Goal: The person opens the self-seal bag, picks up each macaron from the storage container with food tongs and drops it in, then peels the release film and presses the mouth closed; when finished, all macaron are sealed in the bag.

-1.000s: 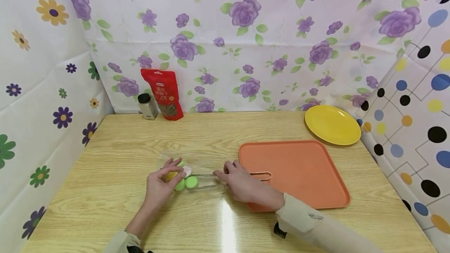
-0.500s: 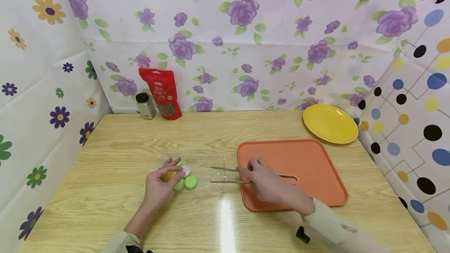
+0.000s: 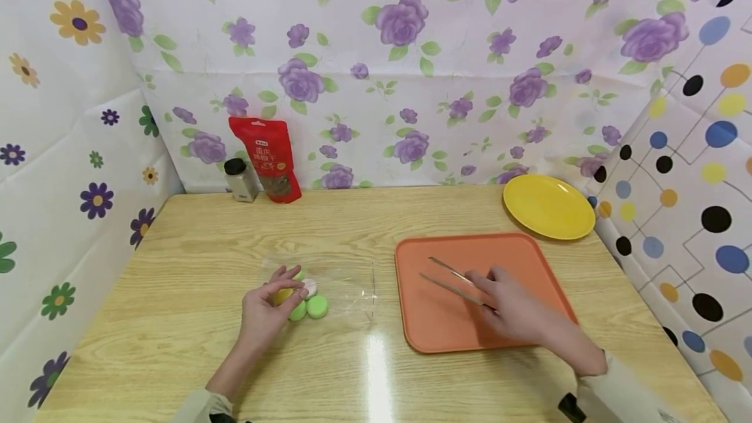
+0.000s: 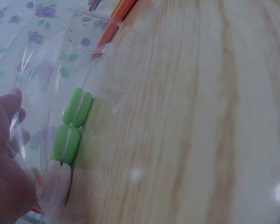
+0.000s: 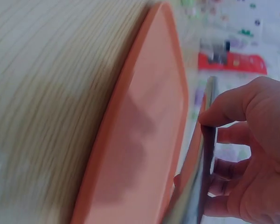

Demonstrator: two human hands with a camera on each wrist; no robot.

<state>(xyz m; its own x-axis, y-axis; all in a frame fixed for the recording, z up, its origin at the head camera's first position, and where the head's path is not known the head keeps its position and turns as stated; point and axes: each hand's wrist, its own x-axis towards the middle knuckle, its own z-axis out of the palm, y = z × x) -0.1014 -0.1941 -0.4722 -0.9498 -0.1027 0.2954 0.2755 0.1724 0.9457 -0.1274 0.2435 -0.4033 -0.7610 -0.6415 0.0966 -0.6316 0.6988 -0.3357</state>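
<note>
My left hand (image 3: 266,311) pinches the upper film of a clear plastic bag (image 3: 346,282) lying on the table. Inside the bag several macarons sit close together: a yellow macaron (image 3: 282,297), a pale pink macaron (image 3: 309,288) and green ones, such as the green macaron (image 3: 318,307). In the left wrist view two green macarons (image 4: 78,108) stand out sharply beyond the thumb. Over the orange tray (image 3: 423,338), my right hand (image 3: 519,309) grips metal tongs (image 3: 451,288). The tongs' tips are spread, point left, and have nothing between them.
A yellow plate (image 3: 549,206) is at the back right, behind the tray. At the back left stand a black-capped shaker jar (image 3: 241,181) and a red pouch (image 3: 272,158). Patterned cloths rise behind and beside the wooden table (image 3: 205,234).
My right hand has drawn the tongs out of the bag's opening and carried them right, over the tray. The left hand keeps its hold on the bag, and the macarons remain inside.
</note>
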